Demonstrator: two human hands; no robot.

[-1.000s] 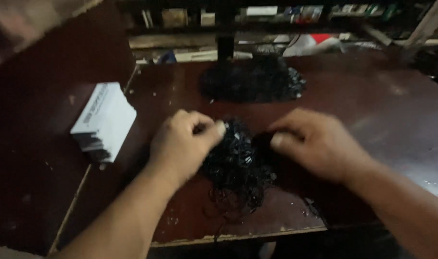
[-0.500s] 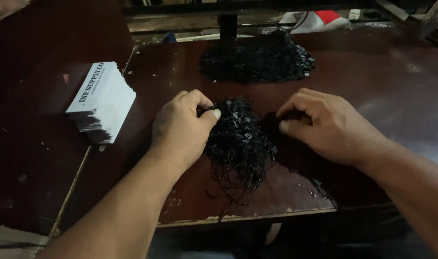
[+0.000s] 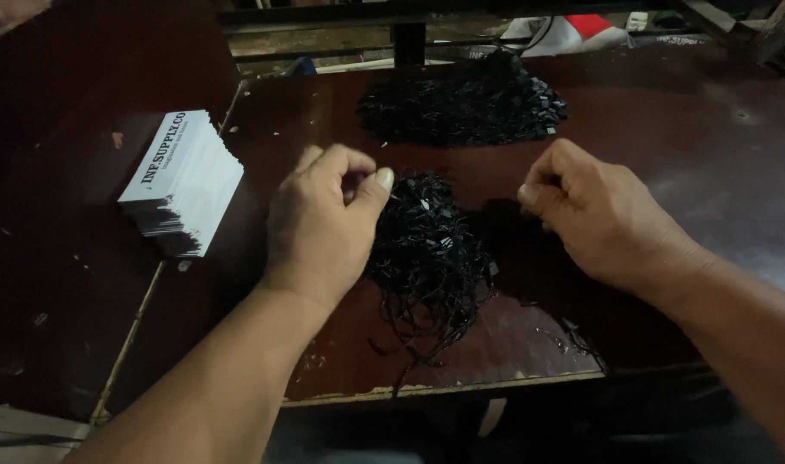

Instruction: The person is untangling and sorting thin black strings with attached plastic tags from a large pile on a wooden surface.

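A dark brown wooden table (image 3: 684,155) with a chipped front edge carries a near heap of black cords (image 3: 431,258), a far heap of black cords (image 3: 461,103) and a stack of white cards (image 3: 186,185) at left.

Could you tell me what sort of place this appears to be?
Probably a small workshop or packing bench: a worn dark wooden table holds two heaps of black string loops and, beside a stack of white printed cards.

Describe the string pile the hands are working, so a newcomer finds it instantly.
On the dark brown table, between the left hand and right hand, lies the near pile of black strings. Unlike the far pile, it trails loose loops toward the table's front edge.
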